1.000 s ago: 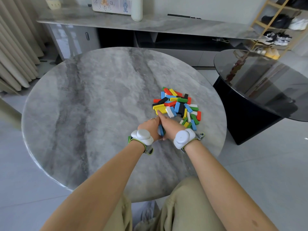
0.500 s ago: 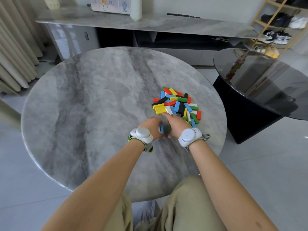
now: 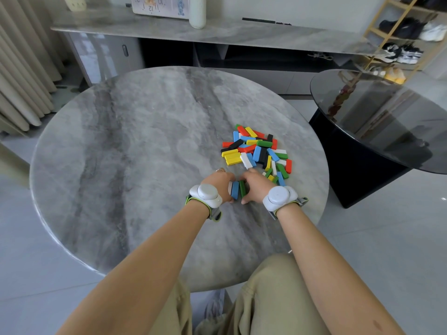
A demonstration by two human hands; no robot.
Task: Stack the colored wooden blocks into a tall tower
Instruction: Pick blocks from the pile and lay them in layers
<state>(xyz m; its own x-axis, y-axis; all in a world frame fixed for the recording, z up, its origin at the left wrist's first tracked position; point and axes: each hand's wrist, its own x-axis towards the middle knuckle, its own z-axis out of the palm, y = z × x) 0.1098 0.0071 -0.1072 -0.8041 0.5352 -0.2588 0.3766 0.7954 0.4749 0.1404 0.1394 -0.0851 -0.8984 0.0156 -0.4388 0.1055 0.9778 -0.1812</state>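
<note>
Between my two hands, on the near right part of the marble table, sits a row of three blocks — white, blue and green, side by side and touching. My left hand curls against the white end of the row and my right hand against the green one, so the curled fingers and thumbs squeeze the three together from both flanks. Whether the row rests fully on the tabletop I cannot tell. Each wrist wears a white round device, the left wrist device and the right wrist device, on green-edged straps.

Just beyond my fingertips, farther and slightly right, lies the loose pile of blocks — red, yellow, blue, green, black and white, heaped at all angles. To the right stands a black glass table. Far off runs a grey sideboard, with a shoe rack at far right and curtains at the left. My khaki trousers fill the near edge.
</note>
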